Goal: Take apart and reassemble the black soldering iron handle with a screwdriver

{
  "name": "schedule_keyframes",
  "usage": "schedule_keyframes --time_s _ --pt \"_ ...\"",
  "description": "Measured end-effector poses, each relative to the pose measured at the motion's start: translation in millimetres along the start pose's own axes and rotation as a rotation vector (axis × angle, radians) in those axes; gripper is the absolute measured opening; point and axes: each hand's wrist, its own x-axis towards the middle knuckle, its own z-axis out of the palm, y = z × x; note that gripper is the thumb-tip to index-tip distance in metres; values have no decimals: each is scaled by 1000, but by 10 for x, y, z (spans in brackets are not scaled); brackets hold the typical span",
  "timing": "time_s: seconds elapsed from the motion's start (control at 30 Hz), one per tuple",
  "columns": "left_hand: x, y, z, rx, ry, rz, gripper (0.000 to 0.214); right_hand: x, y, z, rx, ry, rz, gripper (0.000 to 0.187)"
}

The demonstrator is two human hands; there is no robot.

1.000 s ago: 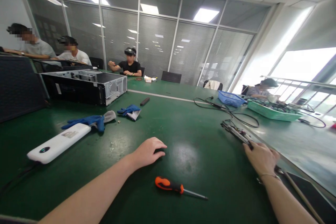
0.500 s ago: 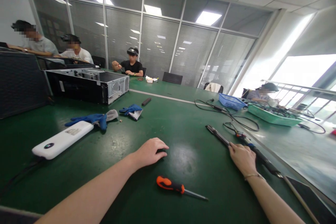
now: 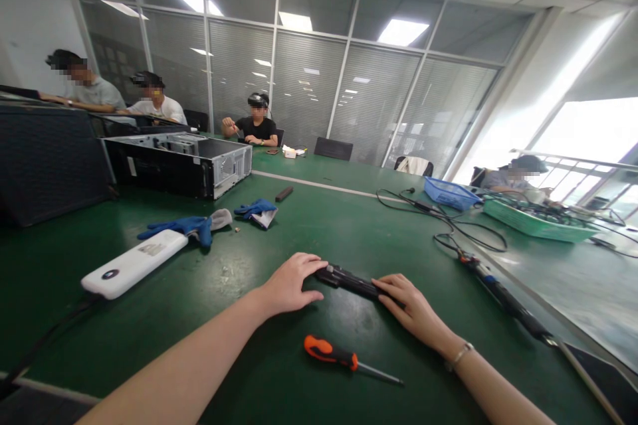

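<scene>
Lying now between left hand point(image 3: 289, 284) and right hand point(image 3: 413, 311): black bar point(image 3: 349, 281).

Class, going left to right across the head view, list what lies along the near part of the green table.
white device → left hand → black bar → right hand → cabled tool

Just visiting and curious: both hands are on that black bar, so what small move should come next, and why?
Probably the right hand lets go and picks up the screwdriver, while the left hand steadies the black bar. Both hands rest on the bar's ends, and the screwdriver lies free close by.
</scene>
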Motion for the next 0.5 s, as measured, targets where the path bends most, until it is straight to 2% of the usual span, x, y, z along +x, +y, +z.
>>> schedule_keyframes --time_s 0.13,0.2,0.27,0.33,0.4,0.43,0.5 --pt "-5 3 2 3 -101 -24 74 -8 -155 -42 74 -25 -120 32" --pt "1 4 4 1 -130 -20 64 4 -126 -47 79 -25 -141 31" --pt "9 8 5 2 -145 -1 52 10 15 -74 21 71 -85 32" --pt "16 13 5 2 -146 17 46 -30 277 -150 -129 282 82 37" --pt "21 18 5 1 -141 22 46 -166 629 -278 -362 474 360 47" --pt "23 21 3 1 -141 23 46 -276 820 -354 -501 520 529 53" --pt "24 26 -1 0 -140 25 45 -569 1191 -509 -689 509 824 62"
